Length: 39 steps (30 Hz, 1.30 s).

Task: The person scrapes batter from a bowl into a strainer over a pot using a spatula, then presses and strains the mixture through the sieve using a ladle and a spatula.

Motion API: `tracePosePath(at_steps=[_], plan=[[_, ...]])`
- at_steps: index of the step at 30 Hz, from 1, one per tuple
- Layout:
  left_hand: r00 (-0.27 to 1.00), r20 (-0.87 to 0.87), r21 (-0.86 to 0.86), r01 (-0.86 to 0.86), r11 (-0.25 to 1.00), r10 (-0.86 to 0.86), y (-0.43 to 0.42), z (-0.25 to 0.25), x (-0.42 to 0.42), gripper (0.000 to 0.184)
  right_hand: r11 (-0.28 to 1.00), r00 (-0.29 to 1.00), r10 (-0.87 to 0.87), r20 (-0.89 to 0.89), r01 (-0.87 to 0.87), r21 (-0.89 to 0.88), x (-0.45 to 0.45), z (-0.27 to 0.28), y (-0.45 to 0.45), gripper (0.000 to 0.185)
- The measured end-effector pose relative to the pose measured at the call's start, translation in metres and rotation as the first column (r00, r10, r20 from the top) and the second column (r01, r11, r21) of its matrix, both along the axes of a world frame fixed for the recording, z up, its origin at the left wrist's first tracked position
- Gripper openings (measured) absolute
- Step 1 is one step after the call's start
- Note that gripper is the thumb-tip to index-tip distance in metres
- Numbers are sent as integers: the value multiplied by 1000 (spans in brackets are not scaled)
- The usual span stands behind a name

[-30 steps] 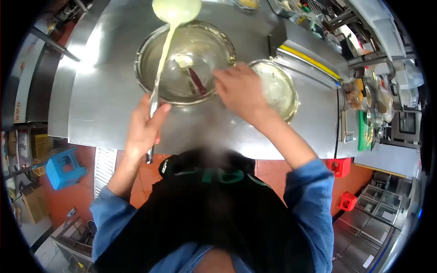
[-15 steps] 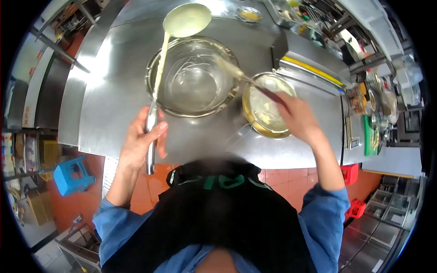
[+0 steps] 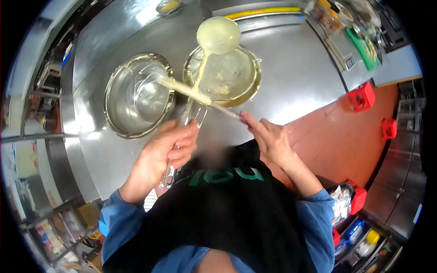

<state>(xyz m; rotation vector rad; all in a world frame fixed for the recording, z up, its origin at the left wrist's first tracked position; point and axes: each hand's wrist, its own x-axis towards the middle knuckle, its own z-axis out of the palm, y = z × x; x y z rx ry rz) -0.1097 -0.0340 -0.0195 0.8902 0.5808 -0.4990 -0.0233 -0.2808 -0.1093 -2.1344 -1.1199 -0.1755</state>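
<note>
My left hand (image 3: 170, 148) is closed around the metal handle of a large ladle (image 3: 219, 35). Pale yellow batter coats the ladle's bowl and upper handle. My right hand (image 3: 271, 139) grips a spatula (image 3: 189, 91), its pale end smeared with batter and crossing the ladle's handle; whether they touch I cannot tell. Beneath the ladle stands a round metal pot (image 3: 257, 86) with pale residue and a few lumps inside. From its near side a wire loop handle (image 3: 203, 116) sticks out close to my left fingers. A wide steel bowl (image 3: 109, 107), streaked with batter, sits to the left.
Both vessels stand on a steel worktop (image 3: 291, 68). A small dish with yellow contents (image 3: 168, 6) lies at the far edge. To the right are a green cutting board (image 3: 362, 48) and a small scale (image 3: 349, 62). Red stools (image 3: 362, 96) stand on the tiled floor.
My view has turned to the right. The ladle has moved from beyond the steel bowl to above the pot. The spatula has swung left across the ladle's handle, and my hands are closer together.
</note>
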Motion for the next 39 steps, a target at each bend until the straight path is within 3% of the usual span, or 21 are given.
tracePosePath(at_steps=[4,7,11,13,18,21,23,25,30,33,37,39], plan=[[999,-34,-32,23,999,-24,-4,-8,1,14,983,989,-143,-23,145,114,23,-40,-4,46],[997,-76,-66,-2,998,-3,4,-25,1,17,959,963,-267,-45,270,90,32,-47,-10,47],[996,-87,-140,-42,989,30,7,-29,9,26,985,988,-142,-63,148,92,12,-34,-5,54],[996,-86,-95,-17,995,9,6,-25,10,23,996,995,-89,-40,88,-22,2,-34,1,55],[990,-129,23,-52,998,55,6,-23,6,17,953,953,-301,-23,301,-17,31,-42,-9,52],[992,-109,343,-16,939,56,6,-23,3,21,956,965,-258,33,260,-132,45,-2,-27,49],[995,-93,376,17,926,19,14,-25,3,21,949,958,-172,230,224,-223,61,29,-35,51],[996,-81,401,54,914,-23,21,-26,3,21,915,842,-3,540,221,-339,82,61,-35,57],[992,-75,436,126,891,-104,22,-25,0,23,871,592,338,732,99,-482,122,104,-19,40],[989,-96,435,144,889,-113,22,-21,-1,24,848,505,387,772,134,-512,137,115,-11,38],[995,-45,512,98,853,-87,24,-13,-3,24,764,659,274,700,294,-575,126,116,-9,41],[997,12,560,51,827,-70,26,-9,-4,23,796,786,196,586,221,-563,123,108,-12,38]])
